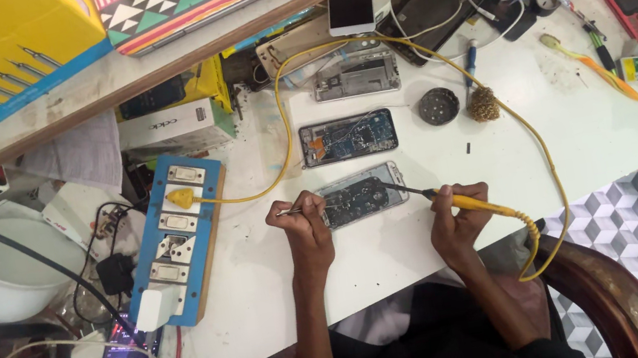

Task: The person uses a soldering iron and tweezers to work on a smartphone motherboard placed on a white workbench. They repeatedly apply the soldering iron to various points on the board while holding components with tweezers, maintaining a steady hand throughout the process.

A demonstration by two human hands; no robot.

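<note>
A white surface (400,252), scuffed and stained, carries three opened phones in a loose column: one (354,76) farthest back, one (347,137) in the middle, one (362,198) nearest the seated person. To the side lie a round black tin (438,105) and a brass wool ball (483,103) (just beside each other). A blue switch board (180,238) sits on the opposite edge, a yellow cable (267,181) trailing from it.

yellow soldering iron (461,200) (yellow cord (546,167)), blue switchboard (178,237)
</note>
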